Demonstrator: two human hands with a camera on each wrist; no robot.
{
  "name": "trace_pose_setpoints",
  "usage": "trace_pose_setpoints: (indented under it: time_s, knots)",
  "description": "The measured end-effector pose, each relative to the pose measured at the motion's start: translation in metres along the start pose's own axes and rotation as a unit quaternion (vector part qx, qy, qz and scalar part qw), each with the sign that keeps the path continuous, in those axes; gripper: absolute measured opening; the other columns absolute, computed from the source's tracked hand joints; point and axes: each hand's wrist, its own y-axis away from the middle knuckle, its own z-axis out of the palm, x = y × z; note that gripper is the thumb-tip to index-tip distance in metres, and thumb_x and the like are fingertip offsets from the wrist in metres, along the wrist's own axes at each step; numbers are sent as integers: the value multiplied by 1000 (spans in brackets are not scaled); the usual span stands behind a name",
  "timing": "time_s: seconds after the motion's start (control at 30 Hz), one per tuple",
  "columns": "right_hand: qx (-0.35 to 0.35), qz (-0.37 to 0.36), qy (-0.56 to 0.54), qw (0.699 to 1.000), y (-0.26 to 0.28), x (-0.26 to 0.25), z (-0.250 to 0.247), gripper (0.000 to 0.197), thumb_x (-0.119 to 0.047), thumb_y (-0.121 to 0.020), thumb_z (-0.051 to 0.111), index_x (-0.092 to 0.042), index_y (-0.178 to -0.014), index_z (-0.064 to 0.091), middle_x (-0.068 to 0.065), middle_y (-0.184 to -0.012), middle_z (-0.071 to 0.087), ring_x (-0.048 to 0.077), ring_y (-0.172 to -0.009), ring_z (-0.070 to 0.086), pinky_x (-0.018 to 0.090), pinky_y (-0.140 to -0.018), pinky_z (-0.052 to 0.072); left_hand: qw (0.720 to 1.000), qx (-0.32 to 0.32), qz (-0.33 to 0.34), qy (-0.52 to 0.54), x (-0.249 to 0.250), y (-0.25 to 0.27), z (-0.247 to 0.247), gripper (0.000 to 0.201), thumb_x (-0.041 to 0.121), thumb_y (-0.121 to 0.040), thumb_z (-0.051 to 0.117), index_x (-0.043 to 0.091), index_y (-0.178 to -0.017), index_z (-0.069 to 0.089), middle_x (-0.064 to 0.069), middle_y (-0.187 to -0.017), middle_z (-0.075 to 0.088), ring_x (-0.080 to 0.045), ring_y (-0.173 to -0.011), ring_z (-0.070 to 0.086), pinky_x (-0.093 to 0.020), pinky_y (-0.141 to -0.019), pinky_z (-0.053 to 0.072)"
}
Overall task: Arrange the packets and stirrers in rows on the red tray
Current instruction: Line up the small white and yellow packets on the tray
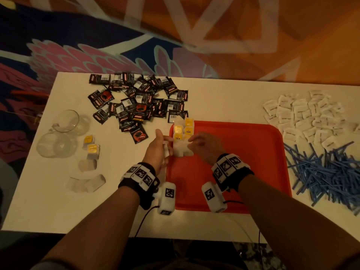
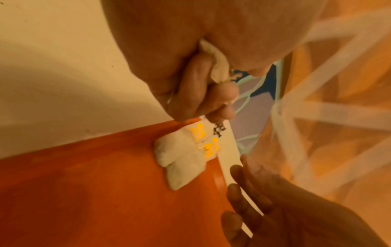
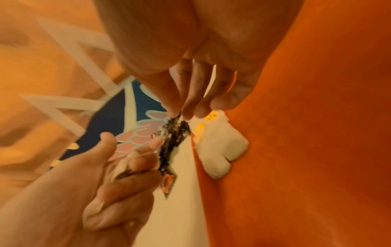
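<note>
The red tray (image 1: 243, 162) lies on the white table in front of me. Tea bags with yellow tags (image 1: 182, 133) sit in two short columns at its far left corner, also seen in the left wrist view (image 2: 182, 157) and the right wrist view (image 3: 217, 150). My left hand (image 1: 158, 147) hovers at the tray's left rim, its fingers curled round white tea bags (image 2: 217, 66). My right hand (image 1: 202, 147) reaches over the tray, its straight fingertips (image 3: 190, 108) touching the nearest tea bag's tag end.
A pile of black packets (image 1: 140, 102) lies at the back left and white packets (image 1: 303, 115) at the back right. Blue stirrers (image 1: 327, 172) are heaped right of the tray. Two glass cups (image 1: 64, 121) and loose tea bags (image 1: 91, 149) sit on the left.
</note>
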Motion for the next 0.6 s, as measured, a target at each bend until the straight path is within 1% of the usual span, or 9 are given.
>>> trace_pose_setpoints:
  time_s: [0.07, 0.13, 0.2, 0.27, 0.33, 0.4, 0.43, 0.5, 0.6]
  knots:
    - [-34, -64, -14, 997, 11, -16, -6, 13, -11, -87, 66, -22, -95, 68, -3, -89, 70, 9, -78, 65, 30, -66, 53, 997, -39, -13, 61, 13, 8, 2, 75, 75, -92, 19, 13, -100, 62, -5, -56, 53, -14, -34, 33, -16, -38, 22]
    - [-67, -124, -22, 990, 22, -29, -11, 19, -10, -87, 67, -25, -99, 66, -9, -85, 68, -3, -68, 60, 17, -59, 49, 993, -89, -14, 73, 25, 17, 4, 81, 80, -88, 17, 14, -105, 60, -8, -58, 53, -15, -36, 33, -14, -40, 21]
    - [-88, -184, 7, 979, 30, -39, -18, 26, -13, -86, 71, -27, -108, 65, -10, -92, 67, -4, -69, 59, 10, -63, 46, 988, -128, -27, 77, 38, 27, 8, 81, 81, -88, 16, 14, -105, 58, -11, -58, 50, -15, -36, 34, -13, -40, 19]
    - [-99, -235, 56, 965, 37, -49, -25, 32, -9, -86, 69, -26, -113, 66, -6, -101, 66, 1, -74, 62, 11, -70, 47, 983, -164, -28, 73, 49, 36, 13, 83, 82, -87, 14, 12, -97, 57, -12, -58, 48, -15, -34, 34, -11, -39, 19]
    - [-103, -247, 85, 960, 43, -59, -33, 32, -4, -85, 63, -27, -108, 69, -8, -104, 67, 4, -78, 66, 17, -75, 52, 977, -196, -25, 74, 57, 44, 15, 86, 83, -87, 13, 8, -97, 55, -13, -61, 49, -15, -33, 35, -11, -37, 22]
    - [-102, -244, 103, 959, 49, -69, -42, 30, -6, -83, 64, -29, -103, 69, -13, -100, 67, 3, -81, 66, 23, -79, 54, 971, -219, -31, 87, 65, 51, 18, 83, 82, -87, 12, 12, -108, 53, -12, -67, 54, -14, -33, 39, -10, -35, 24]
    - [-101, -240, 108, 959, 52, -72, -45, 29, -9, -82, 68, -30, -101, 69, -13, -99, 67, 3, -83, 65, 23, -79, 53, 969, -229, -34, 92, 69, 55, 19, 82, 81, -87, 13, 13, -111, 51, -10, -70, 56, -14, -33, 40, -10, -34, 24]
    - [-90, -228, 107, 964, 57, -75, -48, 26, -18, -77, 78, -32, -96, 68, -11, -98, 68, 5, -86, 63, 20, -79, 51, 965, -244, -42, 92, 76, 60, 21, 83, 82, -86, 14, 12, -109, 52, -8, -72, 54, -13, -33, 40, -10, -33, 24]
    - [-41, -229, 96, 968, 62, -80, -52, 20, -21, -75, 80, -31, -88, 69, -10, -88, 69, 4, -79, 62, 13, -71, 45, 962, -256, -42, 82, 85, 66, 24, 85, 85, -83, 16, 12, -108, 52, -8, -66, 45, -12, -35, 38, -10, -35, 23]
